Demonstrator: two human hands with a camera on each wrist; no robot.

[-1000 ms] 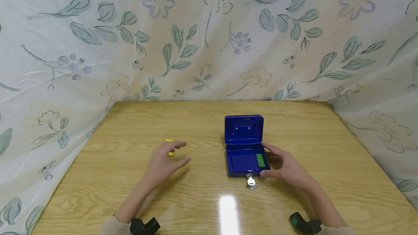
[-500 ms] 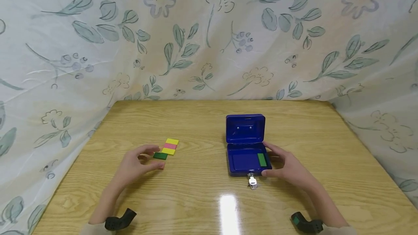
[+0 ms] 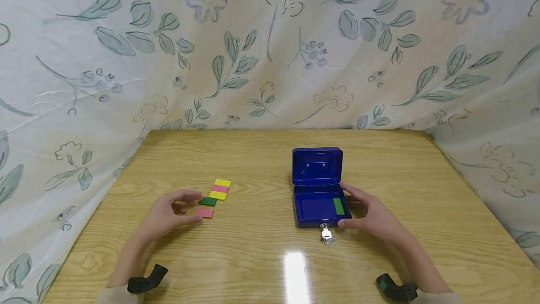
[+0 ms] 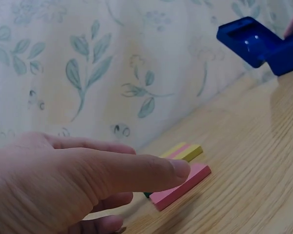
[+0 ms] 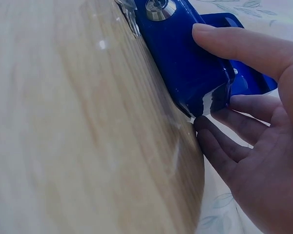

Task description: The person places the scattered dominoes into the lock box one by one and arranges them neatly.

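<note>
Fingers of the left hand (image 3: pixel 164 212) are bent and spread from the thumb, pinching nothing; the thumb tip is right by the left end of the pink block (image 3: pixel 205 213), though whether it touches I cannot tell. That block lies flat on the table's left half, just near of a dark green block (image 3: pixel 208 201), with a row of yellow and pink blocks (image 3: pixel 220 189) farther off. Small and flat, it should be light, stiff and hardly fragile; its long near and far edges look the best hold, since the thin sides give fingertips little to grip. Well to the right, the right hand (image 3: pixel 373 215) grips the near right corner of the blue box (image 3: pixel 314 210), thumb on the near wall, fingers along the right one. Its glossy walls look stiff but perhaps slippery.
</note>
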